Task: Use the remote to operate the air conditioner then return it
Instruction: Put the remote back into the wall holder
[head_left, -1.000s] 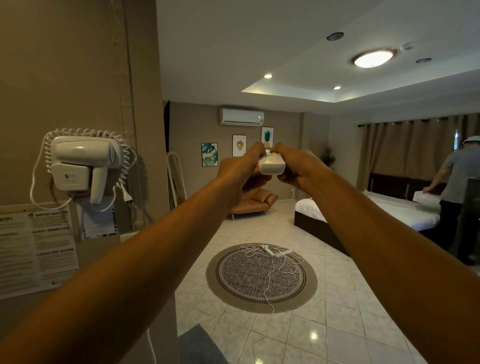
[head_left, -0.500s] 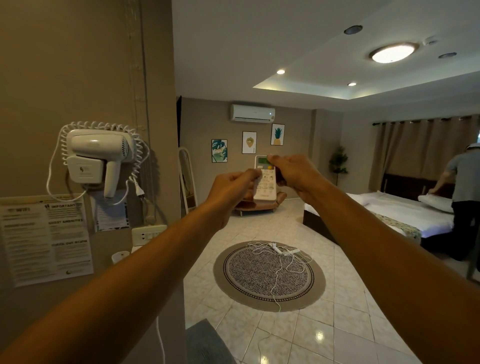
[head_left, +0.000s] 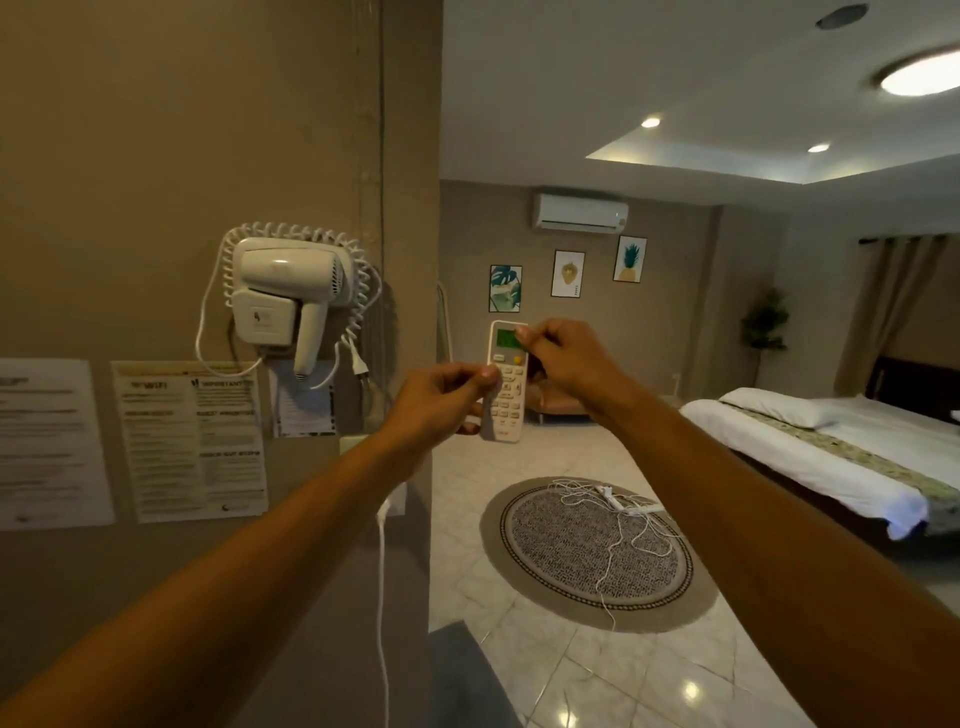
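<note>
Head view: you hold the remote upright at arm's length, its keypad and lit green display facing you, in front of the far wall. Your left hand is closed on the lower left edge of the remote, thumb lying on the keypad side; your right hand pinches the upper right edge beside the display, fingers curled. Both hands therefore grip the same thing, and neither is free. The air conditioner hangs high on the far wall, above three framed prints and well apart from the remote. To your left, on the near wall, a hair dryer sits in its cradle above posted notices. On the floor lies a round rug with a tangled white cable across it; a bed stands at right. As a judgement, the operating step is at or near its end: the display faces you for reading, not the unit. The next move calls for confirming the setting, then carrying the remote to its resting place; no holder is visible here, so where it belongs cannot be told.
</note>
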